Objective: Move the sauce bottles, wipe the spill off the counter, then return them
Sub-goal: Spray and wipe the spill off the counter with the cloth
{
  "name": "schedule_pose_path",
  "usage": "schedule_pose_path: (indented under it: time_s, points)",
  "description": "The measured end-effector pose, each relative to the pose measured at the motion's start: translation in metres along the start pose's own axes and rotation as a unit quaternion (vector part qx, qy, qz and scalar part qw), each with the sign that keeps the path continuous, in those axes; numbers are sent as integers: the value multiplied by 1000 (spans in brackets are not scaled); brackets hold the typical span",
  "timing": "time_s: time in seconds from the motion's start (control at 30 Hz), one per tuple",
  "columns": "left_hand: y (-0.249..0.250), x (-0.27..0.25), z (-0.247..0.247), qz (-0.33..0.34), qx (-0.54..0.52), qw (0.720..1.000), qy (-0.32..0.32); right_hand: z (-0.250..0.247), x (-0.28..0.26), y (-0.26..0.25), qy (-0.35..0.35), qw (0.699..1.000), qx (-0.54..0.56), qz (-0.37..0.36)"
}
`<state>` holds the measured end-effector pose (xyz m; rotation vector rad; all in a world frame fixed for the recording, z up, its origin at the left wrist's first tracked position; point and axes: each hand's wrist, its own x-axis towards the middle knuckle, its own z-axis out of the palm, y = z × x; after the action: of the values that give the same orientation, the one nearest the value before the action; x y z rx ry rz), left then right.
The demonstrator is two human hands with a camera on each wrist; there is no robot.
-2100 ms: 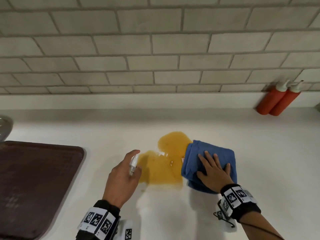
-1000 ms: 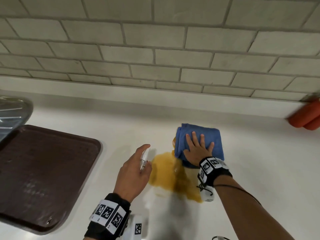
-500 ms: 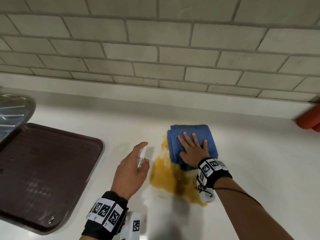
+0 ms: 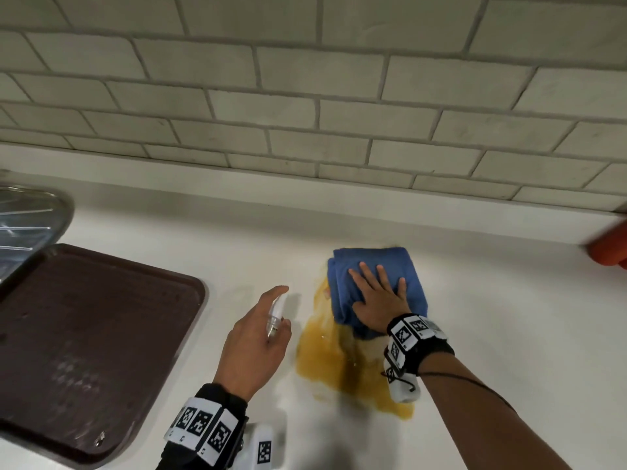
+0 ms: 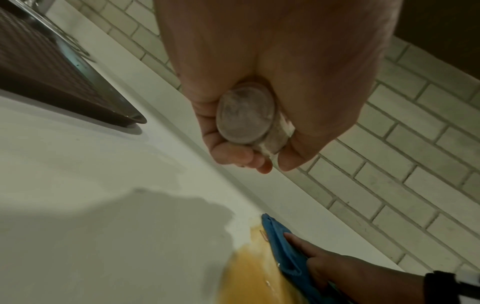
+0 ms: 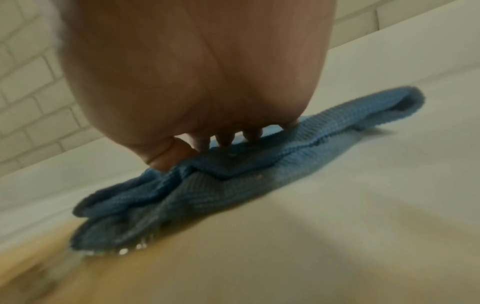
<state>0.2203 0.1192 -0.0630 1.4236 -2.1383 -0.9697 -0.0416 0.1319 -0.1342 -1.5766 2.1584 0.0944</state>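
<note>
While the right hand (image 4: 376, 300) presses flat, fingers spread, on the folded blue cloth (image 4: 342, 283) at the far edge of the amber spill (image 4: 339, 364), the left hand (image 4: 252, 347) grips a clear spray bottle (image 4: 275, 315) beside it. Sauce bottles (image 4: 609, 247) sit apart at far right, keeping the counter (image 4: 509, 317) free. Only the left wrist view shows the bottle's base; the right wrist view shows the cloth's soaked edge.

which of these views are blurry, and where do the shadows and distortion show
Head view: sharp, tile wall lines bowed by the wide lens. Left wrist view: dim, left hand soft up close, its shadow grey on the counter. Right wrist view: most blurred, spill smeared, only the blue cloth weave readable.
</note>
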Motion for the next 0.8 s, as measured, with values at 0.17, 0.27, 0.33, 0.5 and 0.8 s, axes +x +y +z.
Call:
schedule_pose_path:
  time_s: [0.17, 0.27, 0.33, 0.5, 0.8]
  points:
    - [-2, 4, -2, -12, -2, 1000, 10, -15, 24, -12, -2, 999, -6, 37]
    - [1, 9, 2, -13, -4, 1000, 10, -14, 19, -28, -17, 999, -26, -17]
    - [4, 13, 5, -8, -8, 1000, 2, -6, 9, -36, -26, 996, -28, -81]
    - [8, 18, 8, 10, -16, 1000, -13, 2, 5, -29, -14, 991, 31, -126]
    - [-6, 23, -1, -13, -8, 1000, 1, -5, 52, -25, 38, 998, 43, -11]
